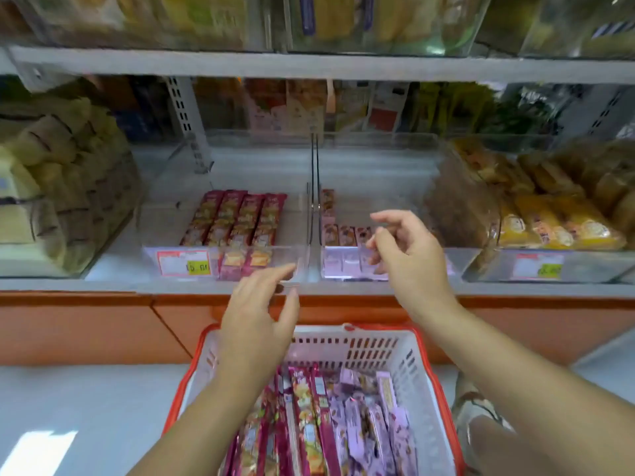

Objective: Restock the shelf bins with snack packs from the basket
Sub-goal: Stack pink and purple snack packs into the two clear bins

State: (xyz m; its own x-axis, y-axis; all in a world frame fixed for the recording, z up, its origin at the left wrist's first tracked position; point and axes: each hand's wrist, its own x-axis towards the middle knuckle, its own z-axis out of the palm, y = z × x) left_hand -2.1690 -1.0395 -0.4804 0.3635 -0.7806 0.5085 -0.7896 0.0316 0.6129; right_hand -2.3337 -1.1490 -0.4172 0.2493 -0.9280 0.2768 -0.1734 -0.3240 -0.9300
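The left hand (257, 314) has a wide grip and holds nothing. Its fingers are stretched out and slightly spread, with the tips at the front lip of the left bin (165, 214); whether they touch it cannot be told. The right hand (405, 255) is also empty, its grip loose. Its forefinger is out and the other fingers are softly curled, in front of the right bin (395, 187). Both forearms reach up and forward above the basket (395, 345), the left wrist over its far left corner.

The basket, white with a red rim, sits below the shelf (206, 286). It holds long dark red packs (304, 407) on its left side and lilac packs (371, 438) on its right. In the left bin a row of red packs (237, 218) lies side by side, with more at the front wall beside a price label (182, 262). The right bin holds a few small packs (345, 235) near its front and left wall. Further right, yellow packs (549, 228) fill another clear bin.
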